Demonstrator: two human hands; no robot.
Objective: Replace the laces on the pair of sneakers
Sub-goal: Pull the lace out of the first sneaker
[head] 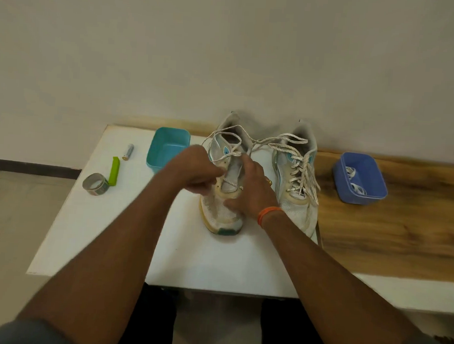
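fingers of the left hand [194, 169] are curled, pinching the worn white speckled lace [231, 153] at the near eyelets of the left white mesh sneaker with teal trim [222, 211]; the right hand [248, 189] wraps that shoe's right side, thumb over the toe, fingers up along the tongue, steadying it. the lace looks light, limp and a bit frayed, so it should slide out best if gripped close to each eyelet and drawn in short pulls; the shoe is soft but holds its shape, easy to brace by the forefoot. most of its eyelets are already bare, loose loops trailing over the far collar. it sits mid-table on the white board [110, 231]. just right stands the second sneaker [297, 181], laced. far right on the wooden counter [402, 235], a blue plastic tub [339, 184] holds what are likely new laces. left: an empty teal tub [152, 151], a battery [128, 152], a green clip [114, 171], a tape roll [96, 184].
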